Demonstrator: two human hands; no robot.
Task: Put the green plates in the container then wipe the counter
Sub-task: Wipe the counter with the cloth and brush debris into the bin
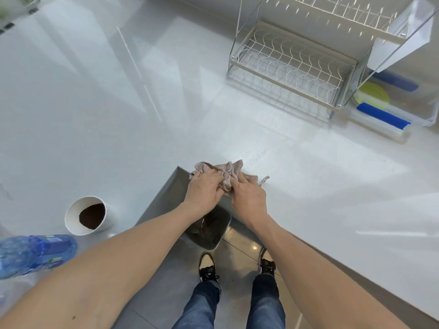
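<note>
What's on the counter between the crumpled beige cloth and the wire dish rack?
Nothing: in the head view, only bare glossy white counter lies between the cloth and the rack.

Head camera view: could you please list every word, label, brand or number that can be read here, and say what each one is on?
None can be read.
Water bottle: its blue label carries print, too blurred to read.
White cup, cloth, dish rack, clear container and shoes: no text visible.

no readable text, water bottle (35, 254) label blurred
</note>
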